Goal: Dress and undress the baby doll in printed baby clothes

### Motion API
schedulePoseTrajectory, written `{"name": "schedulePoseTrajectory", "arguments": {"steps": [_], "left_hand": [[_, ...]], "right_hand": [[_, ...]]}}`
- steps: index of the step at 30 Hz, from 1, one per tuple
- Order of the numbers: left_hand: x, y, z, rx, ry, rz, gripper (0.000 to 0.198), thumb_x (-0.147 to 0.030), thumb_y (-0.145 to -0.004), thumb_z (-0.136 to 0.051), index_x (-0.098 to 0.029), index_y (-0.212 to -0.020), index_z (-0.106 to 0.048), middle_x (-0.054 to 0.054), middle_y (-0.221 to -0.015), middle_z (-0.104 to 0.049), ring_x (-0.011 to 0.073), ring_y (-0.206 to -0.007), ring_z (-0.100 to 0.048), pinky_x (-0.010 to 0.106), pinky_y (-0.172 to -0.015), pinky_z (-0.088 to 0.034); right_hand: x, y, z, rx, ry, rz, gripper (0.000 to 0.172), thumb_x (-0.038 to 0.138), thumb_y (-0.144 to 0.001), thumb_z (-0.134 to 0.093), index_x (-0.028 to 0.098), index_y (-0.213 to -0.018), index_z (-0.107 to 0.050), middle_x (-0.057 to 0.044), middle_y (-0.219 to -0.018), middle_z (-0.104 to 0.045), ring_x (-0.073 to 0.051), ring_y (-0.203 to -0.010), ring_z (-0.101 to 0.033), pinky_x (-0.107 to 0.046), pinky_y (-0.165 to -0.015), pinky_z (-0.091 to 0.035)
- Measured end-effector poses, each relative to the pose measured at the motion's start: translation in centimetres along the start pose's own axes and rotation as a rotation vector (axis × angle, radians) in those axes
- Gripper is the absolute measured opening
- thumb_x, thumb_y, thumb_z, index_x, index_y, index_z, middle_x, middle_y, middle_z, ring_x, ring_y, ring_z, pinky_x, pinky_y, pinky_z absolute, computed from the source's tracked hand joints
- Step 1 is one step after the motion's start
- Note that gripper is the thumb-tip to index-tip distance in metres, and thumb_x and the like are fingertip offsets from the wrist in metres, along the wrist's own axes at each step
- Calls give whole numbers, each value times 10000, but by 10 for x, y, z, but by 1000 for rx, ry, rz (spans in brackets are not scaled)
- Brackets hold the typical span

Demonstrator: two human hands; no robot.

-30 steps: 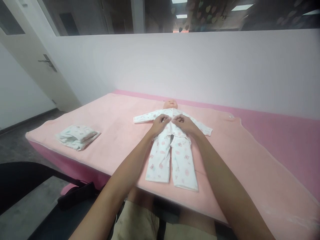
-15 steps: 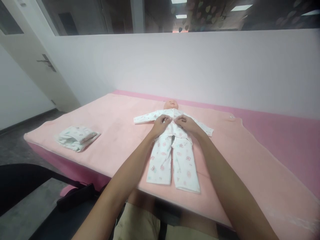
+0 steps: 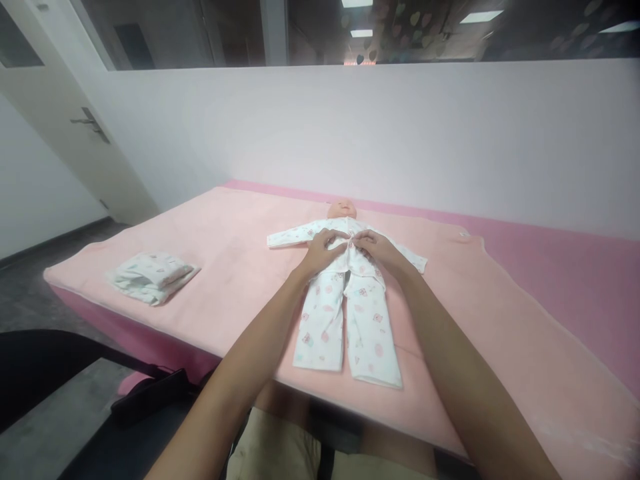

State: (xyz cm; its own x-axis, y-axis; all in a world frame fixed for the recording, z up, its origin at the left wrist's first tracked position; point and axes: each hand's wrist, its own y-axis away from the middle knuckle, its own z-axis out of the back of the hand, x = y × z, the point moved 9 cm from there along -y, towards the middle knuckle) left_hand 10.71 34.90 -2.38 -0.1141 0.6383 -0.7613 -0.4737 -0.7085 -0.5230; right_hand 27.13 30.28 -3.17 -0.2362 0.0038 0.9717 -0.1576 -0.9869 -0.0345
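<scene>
A baby doll lies on its back, dressed in a white long-sleeved baby top and white trousers, both with small pink prints. My left hand pinches the front of the top at the doll's middle. Close beside it, my right hand also pinches the top's front, its fingertips nearly meeting the left ones. Whatever small fastening lies between the fingertips is too small to make out. Both sleeves stretch out sideways, and the trouser legs point towards me.
A folded stack of white printed clothes lies on the left of the pink blanket, which covers the table. Behind stands a white wall with a window above. At lower left is a dark chair.
My fingertips have shifted slightly right and drawn closer together over the top's front. The doll and the folded clothes have stayed in place.
</scene>
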Motion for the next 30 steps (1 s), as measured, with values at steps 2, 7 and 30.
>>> {"name": "schedulePoseTrajectory", "arguments": {"steps": [2, 7, 30], "left_hand": [[-1, -1, 1, 2, -49, -1, 222, -383, -956, -694, -269, -1138, -754, 45, -1051, -664, 232, -1031, -572, 364, -981, -432], [-5, 0, 2, -25, -138, 15, 179, -374, -933, -708, -261, -1067, -745, 40, -956, -634, 238, -969, -559, 368, -921, -429], [28, -67, 1, 314, -41, 451, 285, -407, -903, -666, -181, -744, -599, 33, -733, -586, 156, -636, -513, 299, -605, -377]], "right_hand": [[-1, -1, 2, -19, 17, -8, 220, 362, -837, -748, 204, -975, -684, 10, -770, -605, -123, -674, -517, -243, -618, -416], [-5, -5, 1, -84, 68, -15, 206, 374, -890, -685, 215, -1017, -650, 2, -780, -623, -127, -649, -517, -236, -582, -399], [3, -50, 11, -127, 201, -187, 302, 397, -873, -784, 166, -1065, -809, -97, -1055, -791, -213, -881, -711, -260, -680, -521]]}}
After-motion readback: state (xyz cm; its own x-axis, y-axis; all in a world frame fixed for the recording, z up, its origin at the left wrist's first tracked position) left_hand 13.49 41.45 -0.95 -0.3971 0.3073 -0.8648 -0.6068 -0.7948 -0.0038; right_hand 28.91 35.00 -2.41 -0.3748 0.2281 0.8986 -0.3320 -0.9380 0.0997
